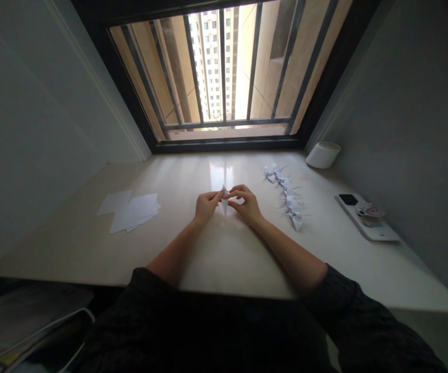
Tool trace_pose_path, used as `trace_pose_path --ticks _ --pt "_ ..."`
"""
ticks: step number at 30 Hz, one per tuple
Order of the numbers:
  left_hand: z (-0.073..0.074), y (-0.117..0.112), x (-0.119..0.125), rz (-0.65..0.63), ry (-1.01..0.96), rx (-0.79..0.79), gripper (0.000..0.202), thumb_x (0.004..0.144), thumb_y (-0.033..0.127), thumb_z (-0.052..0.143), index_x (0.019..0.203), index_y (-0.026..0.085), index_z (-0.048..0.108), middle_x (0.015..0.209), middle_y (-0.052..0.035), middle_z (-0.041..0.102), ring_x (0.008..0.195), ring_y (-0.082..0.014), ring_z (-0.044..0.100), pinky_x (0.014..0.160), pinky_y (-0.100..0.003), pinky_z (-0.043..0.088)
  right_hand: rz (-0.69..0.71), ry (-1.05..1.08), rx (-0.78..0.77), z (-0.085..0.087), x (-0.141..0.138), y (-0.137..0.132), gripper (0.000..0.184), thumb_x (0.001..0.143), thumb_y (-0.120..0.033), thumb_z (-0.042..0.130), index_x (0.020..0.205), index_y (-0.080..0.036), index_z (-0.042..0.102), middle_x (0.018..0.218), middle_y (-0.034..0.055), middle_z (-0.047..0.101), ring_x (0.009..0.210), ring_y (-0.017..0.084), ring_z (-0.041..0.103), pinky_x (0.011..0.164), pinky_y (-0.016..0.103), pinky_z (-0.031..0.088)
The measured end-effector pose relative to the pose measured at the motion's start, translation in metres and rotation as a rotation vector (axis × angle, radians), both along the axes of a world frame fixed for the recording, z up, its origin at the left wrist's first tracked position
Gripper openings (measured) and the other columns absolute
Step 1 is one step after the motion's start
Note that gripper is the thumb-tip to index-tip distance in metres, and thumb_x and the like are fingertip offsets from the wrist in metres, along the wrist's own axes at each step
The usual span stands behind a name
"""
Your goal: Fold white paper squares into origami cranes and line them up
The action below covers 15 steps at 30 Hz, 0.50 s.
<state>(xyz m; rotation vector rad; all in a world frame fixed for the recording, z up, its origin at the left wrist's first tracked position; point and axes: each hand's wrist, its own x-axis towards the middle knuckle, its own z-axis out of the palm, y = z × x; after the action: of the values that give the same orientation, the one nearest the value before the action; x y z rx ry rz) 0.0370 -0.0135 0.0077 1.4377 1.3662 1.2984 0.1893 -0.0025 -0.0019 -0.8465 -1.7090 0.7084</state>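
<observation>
A small piece of folded white paper (pixel 225 203), narrow and pointed at its lower end, is held between my two hands just above the pale sill. My left hand (pixel 207 205) pinches its left side near the top. From the right, the fingertips of my right hand (pixel 247 203) close on its upper part. Fingers cover some of the folds there. To the right lies a row of several folded paper cranes (pixel 286 191). Over on the left rest several flat sheets of white paper (pixel 133 212), partly overlapping.
The pale sill (pixel 224 259) ends at a front edge close to my body. A white cylindrical roll (pixel 323 155) stands at the back right corner. A phone (pixel 367 217) with a round attachment lies by the right wall. The barred window (pixel 224 72) is behind.
</observation>
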Motion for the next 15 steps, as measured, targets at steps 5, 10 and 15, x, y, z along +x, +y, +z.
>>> trace_pose_path --ticks 5,10,15 --pt "0.0010 -0.0008 0.0004 0.008 -0.009 0.003 0.041 0.072 0.054 0.058 0.078 0.016 0.073 0.071 -0.0047 0.070 0.064 -0.0156 0.060 0.056 -0.025 0.045 0.028 0.007 0.004 -0.0015 -0.0012 -0.0002 0.016 0.069 -0.026 0.071 0.086 -0.029 0.071 0.092 0.0037 0.058 0.086 0.018 0.056 0.068 0.031 0.047" --pt "-0.0023 0.0001 0.0004 0.017 -0.002 0.013 0.040 0.072 0.054 0.058 0.074 0.017 0.073 0.067 -0.0019 0.068 0.061 -0.0141 0.058 0.056 -0.024 0.044 0.007 0.012 -0.019 -0.0028 -0.0016 -0.0003 0.014 0.071 -0.028 0.070 0.084 -0.029 0.072 0.090 0.0036 0.058 0.083 0.017 0.056 0.068 0.031 0.046" --pt "-0.0028 -0.0001 0.0005 0.030 0.009 0.021 0.040 0.071 0.054 0.058 0.074 0.017 0.073 0.064 -0.0013 0.066 0.060 -0.0130 0.057 0.055 -0.023 0.043 0.039 0.035 -0.061 -0.0030 -0.0009 0.0010 0.011 0.071 -0.028 0.068 0.081 -0.027 0.072 0.088 0.0037 0.059 0.082 0.017 0.056 0.066 0.029 0.046"
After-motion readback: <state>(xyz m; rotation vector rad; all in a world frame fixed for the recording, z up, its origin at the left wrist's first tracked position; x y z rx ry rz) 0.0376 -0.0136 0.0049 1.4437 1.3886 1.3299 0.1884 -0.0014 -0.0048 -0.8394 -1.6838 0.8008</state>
